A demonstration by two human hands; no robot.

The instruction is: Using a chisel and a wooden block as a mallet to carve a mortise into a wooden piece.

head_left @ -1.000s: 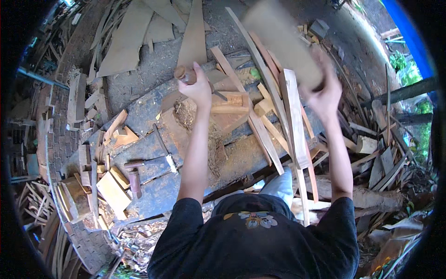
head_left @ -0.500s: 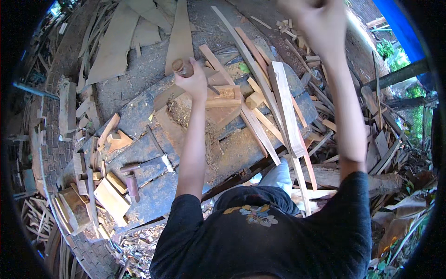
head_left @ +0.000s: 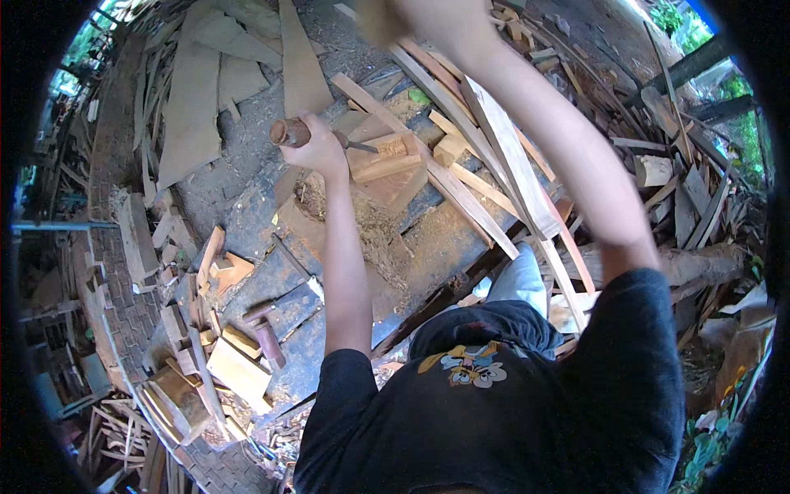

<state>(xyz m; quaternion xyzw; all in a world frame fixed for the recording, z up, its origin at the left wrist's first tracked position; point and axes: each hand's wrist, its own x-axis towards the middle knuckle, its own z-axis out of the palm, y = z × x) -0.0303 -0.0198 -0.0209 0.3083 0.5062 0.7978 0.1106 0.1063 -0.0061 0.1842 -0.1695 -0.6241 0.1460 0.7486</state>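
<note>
Left grip: clamped round the chisel point(head_left: 290, 132), tip set on the wood block point(head_left: 380, 158).
Right hand point(head_left: 411, 16): raised further toward 12 o'clock, blurred; grip unclear.
Meaning: a strike is judged imminent.

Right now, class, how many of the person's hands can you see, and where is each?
2: the left hand grips a wooden-handled chisel above the bench; the right hand, blurred, is raised at the top edge.

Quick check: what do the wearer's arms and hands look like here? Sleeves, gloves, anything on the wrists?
Both forearms are bare. The left hand has no glove and no visible watch or band. The right hand is blurred at the top edge, so glove or jewellery there cannot be told. The short sleeves belong to a black T-shirt with a small colourful cartoon print at the chest.
</note>
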